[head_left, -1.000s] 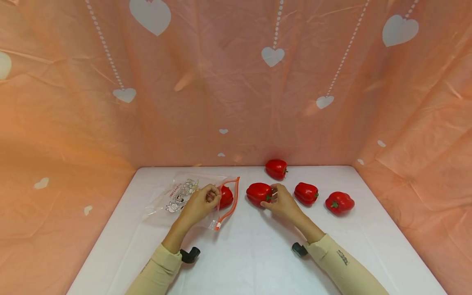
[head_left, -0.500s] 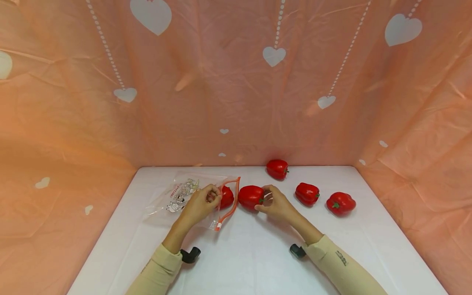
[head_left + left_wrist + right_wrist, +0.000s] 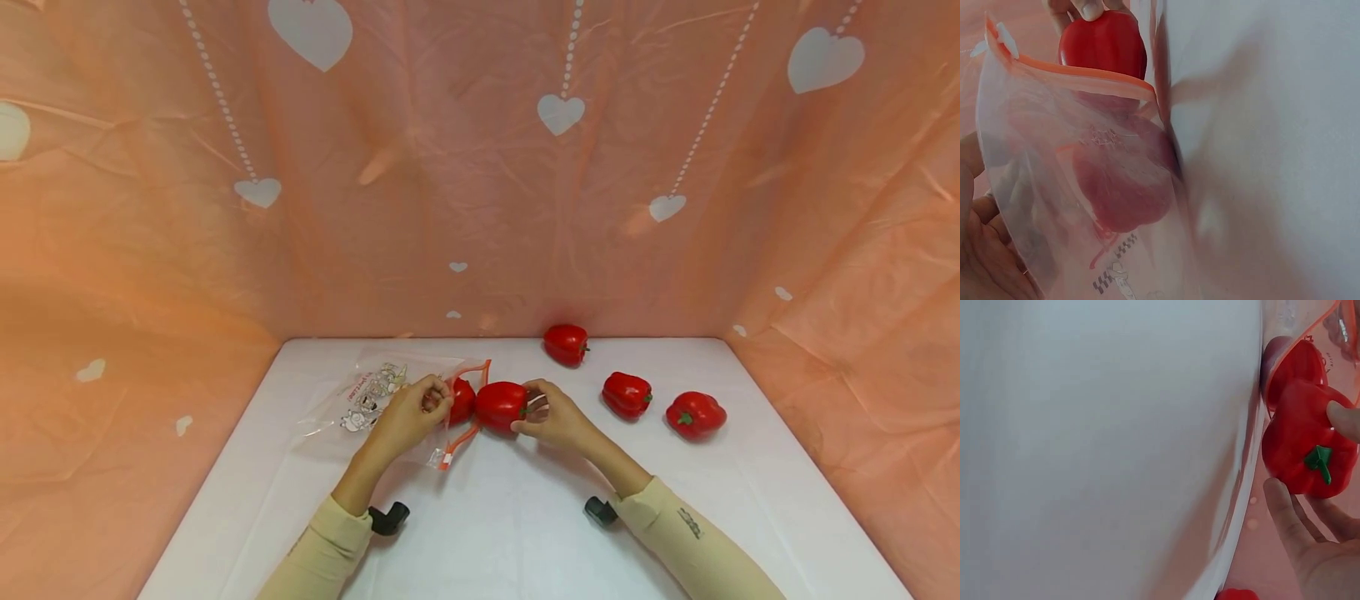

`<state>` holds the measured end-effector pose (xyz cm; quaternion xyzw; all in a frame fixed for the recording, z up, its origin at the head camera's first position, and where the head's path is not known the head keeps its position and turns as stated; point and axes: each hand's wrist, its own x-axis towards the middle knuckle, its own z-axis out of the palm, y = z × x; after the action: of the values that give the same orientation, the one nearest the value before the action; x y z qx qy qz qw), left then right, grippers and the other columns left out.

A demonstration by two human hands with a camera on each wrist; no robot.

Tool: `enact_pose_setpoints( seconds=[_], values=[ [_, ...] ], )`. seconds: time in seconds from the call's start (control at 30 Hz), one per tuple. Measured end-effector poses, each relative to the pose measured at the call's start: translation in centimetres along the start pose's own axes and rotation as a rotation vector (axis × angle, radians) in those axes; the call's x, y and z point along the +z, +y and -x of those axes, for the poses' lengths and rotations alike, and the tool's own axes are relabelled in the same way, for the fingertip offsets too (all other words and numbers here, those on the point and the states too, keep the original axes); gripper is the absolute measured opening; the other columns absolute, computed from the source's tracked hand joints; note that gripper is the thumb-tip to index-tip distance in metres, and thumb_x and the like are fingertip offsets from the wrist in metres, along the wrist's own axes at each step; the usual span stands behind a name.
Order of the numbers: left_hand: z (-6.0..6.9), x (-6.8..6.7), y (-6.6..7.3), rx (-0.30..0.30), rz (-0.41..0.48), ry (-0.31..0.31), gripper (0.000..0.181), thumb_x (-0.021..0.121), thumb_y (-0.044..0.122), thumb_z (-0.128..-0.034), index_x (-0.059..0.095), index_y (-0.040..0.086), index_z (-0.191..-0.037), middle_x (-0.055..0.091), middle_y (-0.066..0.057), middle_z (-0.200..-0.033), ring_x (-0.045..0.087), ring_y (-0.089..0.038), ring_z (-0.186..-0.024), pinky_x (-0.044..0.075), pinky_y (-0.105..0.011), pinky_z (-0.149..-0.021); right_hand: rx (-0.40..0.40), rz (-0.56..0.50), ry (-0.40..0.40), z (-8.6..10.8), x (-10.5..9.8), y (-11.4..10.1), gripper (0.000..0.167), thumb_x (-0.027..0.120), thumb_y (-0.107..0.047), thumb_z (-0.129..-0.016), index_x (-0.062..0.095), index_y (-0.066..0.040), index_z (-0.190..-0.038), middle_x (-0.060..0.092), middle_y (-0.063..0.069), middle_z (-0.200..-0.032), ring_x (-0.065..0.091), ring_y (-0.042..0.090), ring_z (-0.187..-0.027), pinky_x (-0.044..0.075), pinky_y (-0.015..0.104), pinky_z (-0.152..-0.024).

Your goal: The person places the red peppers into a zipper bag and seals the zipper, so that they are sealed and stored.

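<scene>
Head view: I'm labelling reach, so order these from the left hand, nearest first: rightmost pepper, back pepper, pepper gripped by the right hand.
1. Gripped pepper: right of the left hand, at the mouth of the bag.
2. Back pepper: farther right, toward the back.
3. Rightmost pepper: far right.

Pale yellow sleeves (image 3: 699,542), small dark print (image 3: 690,523); black wrist cameras (image 3: 389,518).

On the worktop (image 3: 510,533), a bag (image 3: 371,396) lies to my left with one pepper (image 3: 462,402) inside, a second pepper (image 3: 501,406) at its mouth against my right fingers (image 3: 1286,515), three other peppers (image 3: 627,395) farther right.
</scene>
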<state>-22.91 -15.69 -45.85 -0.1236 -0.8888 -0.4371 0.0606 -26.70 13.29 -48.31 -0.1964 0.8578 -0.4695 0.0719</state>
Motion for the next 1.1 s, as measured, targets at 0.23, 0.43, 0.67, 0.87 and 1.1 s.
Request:
enact_pose_setpoints(
  seconds=[0.23,0.43,0.67,0.87,1.1],
  values=[
    [0.0,0.0,-0.1,-0.004,-0.003,0.000,0.005,0.073,0.013,-0.1007,0.068,0.012,-0.102,0.069,0.006,-0.083,0.064,-0.011,-0.081,0.052,-0.029,-0.075,0.021,-0.036,-0.018,-0.1,0.1,-0.2,0.062,0.088,-0.013,-0.090,0.056,0.002,-0.141,0.071,0.017,-0.123,0.070,0.034,-0.113,0.061,0.044,-0.096],
    [0.0,0.0,-0.2,0.019,-0.007,0.008,0.005,0.074,0.013,-0.1004,0.068,0.012,-0.100,0.068,0.006,-0.081,0.063,-0.010,-0.079,0.051,-0.028,-0.074,0.036,-0.024,-0.011,-0.3,0.4,-0.6,0.063,0.088,-0.015,-0.089,0.057,0.002,-0.142,0.071,0.015,-0.122,0.072,0.031,-0.107,0.062,0.043,-0.092],
    [0.0,0.0,-0.2,0.028,-0.022,0.017,0.006,0.074,0.013,-0.1000,0.068,0.013,-0.099,0.067,0.006,-0.080,0.063,-0.010,-0.078,0.051,-0.029,-0.075,0.042,-0.067,-0.002,-0.6,1.1,-0.7,0.063,0.087,-0.013,-0.090,0.052,0.002,-0.141,0.069,0.016,-0.121,0.071,0.028,-0.104,0.063,0.041,-0.090],
    [0.0,-0.1,-0.1,0.017,-0.012,0.005,0.006,0.074,0.012,-0.0998,0.068,0.014,-0.100,0.067,0.006,-0.082,0.062,-0.011,-0.080,0.051,-0.030,-0.076,0.064,-0.129,0.031,-0.6,1.7,-1.2,0.059,0.088,-0.010,-0.090,0.052,0.002,-0.135,0.068,0.017,-0.120,0.071,0.026,-0.100,0.063,0.039,-0.087],
    [0.0,0.0,-0.2,0.029,-0.006,-0.001,0.007,0.075,0.011,-0.0995,0.069,0.014,-0.100,0.067,0.008,-0.077,0.062,-0.010,-0.077,0.049,-0.028,-0.073,0.046,-0.188,0.039,-0.9,2.3,-1.1,0.054,0.085,-0.006,-0.091,0.053,0.007,-0.132,0.068,0.024,-0.120,0.072,0.032,-0.101,0.064,0.038,-0.084]
  ],
)
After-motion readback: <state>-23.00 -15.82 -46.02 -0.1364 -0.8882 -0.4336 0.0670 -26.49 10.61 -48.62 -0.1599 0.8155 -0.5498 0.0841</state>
